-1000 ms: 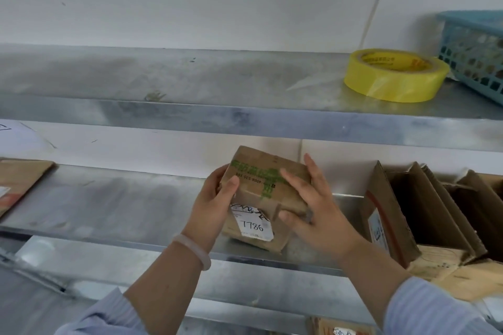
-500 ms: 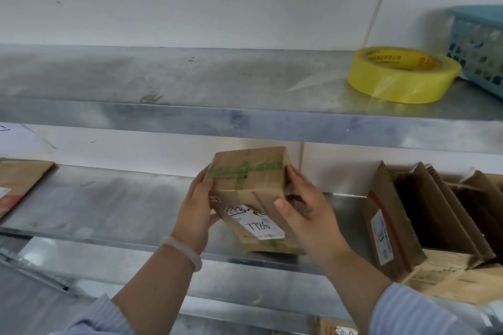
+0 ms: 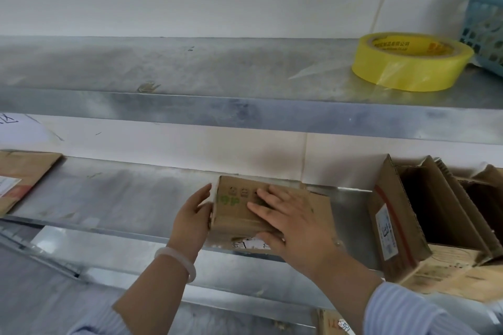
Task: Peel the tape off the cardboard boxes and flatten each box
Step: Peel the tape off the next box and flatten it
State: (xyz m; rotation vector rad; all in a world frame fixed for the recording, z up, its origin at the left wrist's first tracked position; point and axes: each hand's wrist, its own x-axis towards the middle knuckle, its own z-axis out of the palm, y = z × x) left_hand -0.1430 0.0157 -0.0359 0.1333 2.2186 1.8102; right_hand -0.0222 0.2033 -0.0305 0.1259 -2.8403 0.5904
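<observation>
Two steel shelves are running along the wall: the upper shelf [image 3: 190,62] is carrying a yellow tape roll [image 3: 408,62] beside a blue basket [image 3: 484,30], and the lower shelf [image 3: 122,193] is carrying opened boxes [image 3: 424,215] at the right and flat cardboard [image 3: 24,174] at the far left. The box [image 3: 236,215] is resting at the lower shelf's front edge. The right hand [image 3: 296,223] is lying flat on its top, fingers [image 3: 268,194] straight and spread, while the left hand [image 3: 194,215] is pressing straight fingers [image 3: 204,193] against its left end.

Small brown box [image 3: 234,217], green print on top, torn white label on its near face, lies closed at the front edge of the lower shelf [image 3: 122,198]. Near its right stand open boxes [image 3: 394,215], the nearest bearing a label and red stripe
</observation>
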